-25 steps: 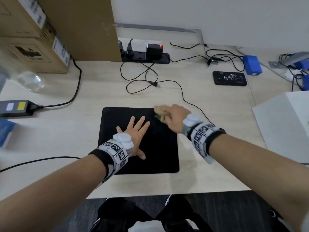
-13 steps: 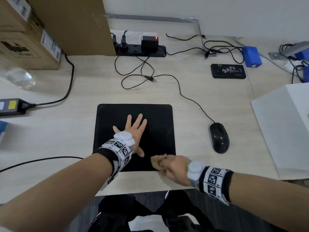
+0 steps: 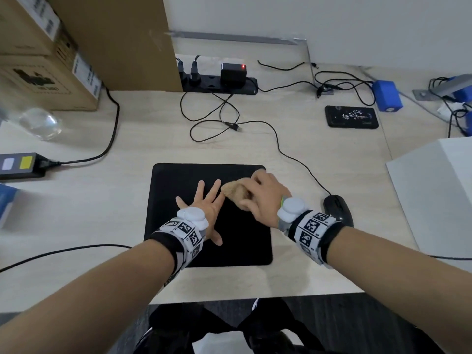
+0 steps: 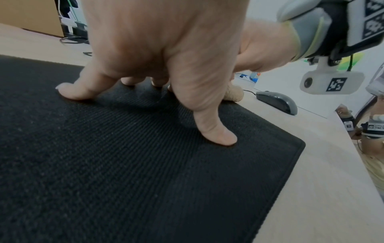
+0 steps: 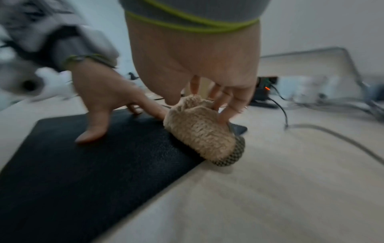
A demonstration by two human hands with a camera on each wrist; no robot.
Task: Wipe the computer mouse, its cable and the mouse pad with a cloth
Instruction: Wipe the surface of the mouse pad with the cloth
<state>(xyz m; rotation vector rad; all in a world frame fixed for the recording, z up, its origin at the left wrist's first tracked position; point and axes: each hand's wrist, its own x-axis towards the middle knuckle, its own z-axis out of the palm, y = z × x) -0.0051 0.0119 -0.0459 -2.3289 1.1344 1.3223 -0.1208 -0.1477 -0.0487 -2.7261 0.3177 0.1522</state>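
Note:
A black mouse pad (image 3: 178, 190) (image 4: 145, 172) (image 5: 83, 156) lies in the middle of the light wooden desk (image 3: 102, 200). My left hand (image 3: 204, 205) (image 4: 162, 54) presses flat on it with fingers spread. My right hand (image 3: 263, 198) (image 5: 197, 65) grips a bunched tan cloth (image 3: 235, 191) (image 5: 197, 131) on the pad's far right part, right next to my left fingertips. The black mouse (image 3: 338, 210) (image 4: 276, 102) sits on the desk right of the pad, partly behind my right wrist. Its thin black cable (image 3: 281, 149) runs back to a loose coil.
A power strip (image 3: 219, 83) with plugs lies at the back, beside cardboard boxes (image 3: 51, 60). A power brick (image 3: 20, 164), a clear bottle (image 3: 38, 121), a black device (image 3: 351, 116), blue boxes (image 3: 387, 95) and a white box (image 3: 439, 190) ring the pad. The desk's front edge is near.
My right hand swept the cloth from the pad's near right corner up to its far right part. One second ago it was at the far edge. My left hand stayed pressed on the pad.

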